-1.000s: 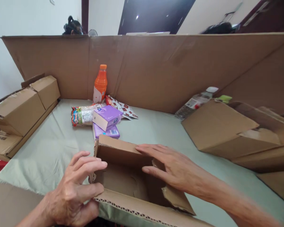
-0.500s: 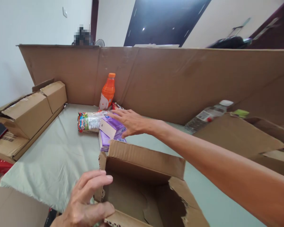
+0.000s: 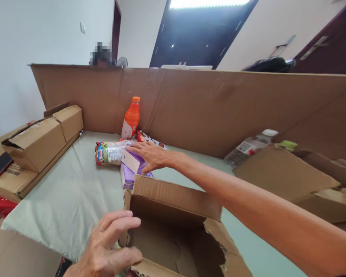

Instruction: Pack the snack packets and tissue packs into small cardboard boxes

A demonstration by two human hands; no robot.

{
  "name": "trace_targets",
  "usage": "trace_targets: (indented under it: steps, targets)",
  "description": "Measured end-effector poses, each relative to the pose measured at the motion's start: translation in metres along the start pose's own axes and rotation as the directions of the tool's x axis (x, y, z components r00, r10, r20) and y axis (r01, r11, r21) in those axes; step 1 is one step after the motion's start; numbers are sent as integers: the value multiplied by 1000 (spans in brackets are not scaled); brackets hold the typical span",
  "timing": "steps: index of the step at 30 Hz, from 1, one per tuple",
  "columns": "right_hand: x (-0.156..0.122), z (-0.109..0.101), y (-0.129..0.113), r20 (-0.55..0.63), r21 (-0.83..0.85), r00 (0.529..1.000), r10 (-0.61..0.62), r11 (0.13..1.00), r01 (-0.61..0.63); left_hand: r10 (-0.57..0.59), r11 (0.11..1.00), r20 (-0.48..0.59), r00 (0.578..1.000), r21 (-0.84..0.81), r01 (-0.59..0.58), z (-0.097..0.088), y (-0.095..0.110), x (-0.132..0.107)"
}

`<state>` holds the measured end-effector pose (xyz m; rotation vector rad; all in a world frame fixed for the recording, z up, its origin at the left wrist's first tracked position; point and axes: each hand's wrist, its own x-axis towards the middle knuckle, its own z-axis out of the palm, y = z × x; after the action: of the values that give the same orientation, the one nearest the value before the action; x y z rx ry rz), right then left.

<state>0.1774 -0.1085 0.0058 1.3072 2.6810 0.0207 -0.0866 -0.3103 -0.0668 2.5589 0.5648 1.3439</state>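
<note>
The right hand's point(image 3: 148, 156) fingers reach over the upper purple-and-white soft tissue pack point(image 3: 130, 161), with the thumb set apart at its near side; whether they pinch it, I cannot tell. That pack lies askew on a second purple tissue pack point(image 3: 128, 177), which presumably raises it and makes it easier to get a hand around.

The left hand's point(image 3: 109, 242) fingers and thumb are spread at the torn left end of an open-topped brown cardboard box point(image 3: 175, 196), the thumb at the near rim, probably to steady so light a carton. The box sits just nearer than the packs, its mouth facing up.

Beside the packs lies a clear, colourfully printed snack bag point(image 3: 111, 152); behind, an orange plastic bottle point(image 3: 132, 117) stands close to the tall brown cardboard partition point(image 3: 204, 107), perhaps sheltered by it. A red-and-white packet point(image 3: 152, 140) lies nearby on the pale green, cloth-covered counter point(image 3: 69, 192).
</note>
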Motion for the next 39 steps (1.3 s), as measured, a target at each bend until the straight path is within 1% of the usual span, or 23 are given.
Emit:
trace_targets:
  steps: [3,7,11,12,14,16,17,18,20,22,23,25,26,27,29,30,31,32,33,35,37,38,39]
  targets:
    - [15,2,-1,28,15,998,-48,999,48,23,1000,-18,1000,20,-23,-1,-4,-5]
    - [34,5,-8,62,36,995,-77,997,74,16,1000,-26,1000,24,-15,0,-11,-11]
    - [37,6,-15,21,-2,998,-51,999,51,2,1000,-9,1000,0,-2,2,-10,-10]
    - [35,5,-15,-4,2,999,-36,999,36,-17,1000,-17,1000,-15,16,1,-6,-9]
    - [29,0,-11,-85,61,996,4,998,1,-119,991,-64,991,-62,115,-4,3,-7]
    - [18,-9,-3,-207,235,975,85,971,-34,-272,958,-142,952,-135,254,-13,11,-6]
    - [11,-16,0,-269,367,952,145,929,-38,-345,933,-186,920,-177,314,-17,13,-5]
    - [4,-24,1,-322,510,922,213,860,-21,-407,906,-223,886,-223,360,-22,13,-3]
    - [-13,-43,-3,-400,743,855,330,663,92,-513,846,-291,808,-329,419,-30,6,3]
    - [-30,-63,-20,-464,840,800,380,475,262,-621,755,-317,717,-487,439,-35,-6,16]
    - [-37,-72,-33,-492,851,782,384,404,336,-675,691,-306,672,-583,428,-35,-13,24]
    - [-50,-84,-64,-529,846,766,365,296,443,-765,519,-228,603,-772,367,-35,-22,44]
    - [-54,-86,-81,-544,839,764,346,244,486,-796,413,-161,584,-850,328,-35,-25,54]
    - [-58,-86,-96,-557,830,766,321,185,526,-808,308,-90,582,-907,287,-35,-25,63]
    - [-64,-81,-119,-569,815,782,256,48,577,-784,133,37,620,-965,226,-34,-21,75]
    - [-66,-76,-125,-565,813,795,219,-15,582,-760,81,77,645,-974,212,-35,-18,77]
    - [-69,-71,-128,-552,820,815,177,-61,569,-740,56,98,666,-977,207,-35,-15,79]
    - [-73,-67,-127,-528,838,840,127,-84,539,-727,57,103,678,-976,209,-36,-12,78]
    - [-78,-64,-123,-501,858,862,78,-91,506,-728,75,94,680,-974,215,-38,-9,77]
    - [-91,-63,-110,-457,887,889,-12,-75,455,-759,145,47,650,-960,238,-43,-6,76]
    - [-108,-69,-96,-430,903,901,-47,-27,429,-799,253,-42,600,-929,271,-49,-5,80]
    - [-118,-74,-90,-419,907,907,-35,14,420,-806,319,-99,584,-904,286,-51,-5,85]
    - [-128,-80,-86,-402,913,916,-4,70,401,-797,387,-153,585,-872,299,-51,-4,91]
